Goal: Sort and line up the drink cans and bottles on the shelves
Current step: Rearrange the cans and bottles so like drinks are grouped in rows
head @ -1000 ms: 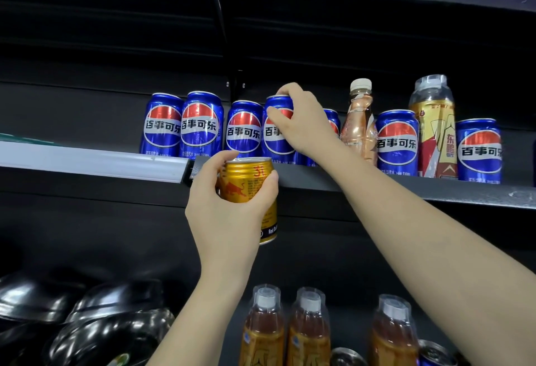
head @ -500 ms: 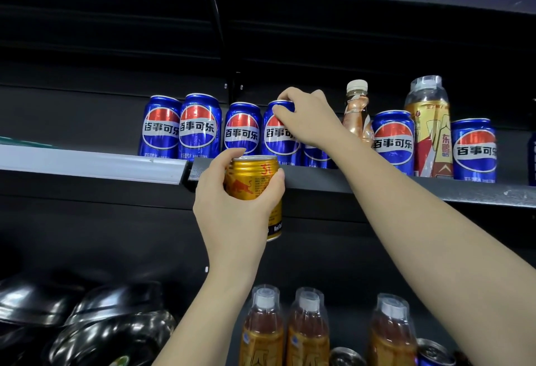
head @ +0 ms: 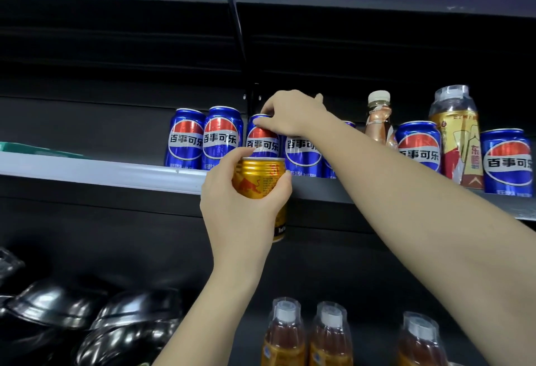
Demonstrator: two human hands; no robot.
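Several blue Pepsi cans stand in a row on the upper shelf (head: pixel 319 188). My right hand (head: pixel 290 113) pinches the top rim of the third blue can (head: pixel 262 142) from the left. The fourth blue can (head: pixel 301 154) stands right beside it, partly behind my forearm. In front of the shelf edge, my left hand (head: pixel 240 209) grips a gold Red Bull can (head: pixel 261 180), held upright. Further right stand a crumpled tea bottle (head: pixel 378 122), another blue can (head: pixel 419 148), a gold wrapped bottle (head: pixel 458 133) and a last blue can (head: pixel 506 162).
Below, three amber bottles with white caps (head: pixel 285 336) stand on the lower shelf. Black glossy bowls (head: pixel 58 313) fill the lower left. A grey price rail (head: pixel 87 168) edges the left shelf section. A dark shelf (head: pixel 116 3) hangs overhead.
My right hand has shifted left, from the fourth blue can's top to the third blue can's rim. The gold can in my left hand has risen slightly towards the shelf edge.
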